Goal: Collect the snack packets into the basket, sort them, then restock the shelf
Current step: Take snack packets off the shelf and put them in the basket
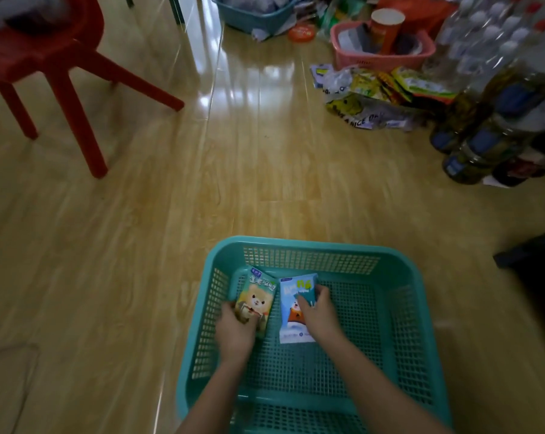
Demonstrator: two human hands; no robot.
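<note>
— Where are they?
— In the teal basket (296, 243), lower centre of the frame; the left hand (233, 335) curls its fingers round the green packet (260, 294); the right hand (319, 314) clasps the blue packet (291, 327) by its right edge.
— Handling?
— Probably light, slick; pinch the edges.

Two packets (260, 296) (291, 330); two teal baskets (296, 242) (258, 18); one pink basket (381, 62) — one chair (39, 54).

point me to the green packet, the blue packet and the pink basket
green packet (258, 296), head view, middle of its front face
blue packet (291, 324), head view, lower part of its front
pink basket (384, 61), head view, its front wall
</note>
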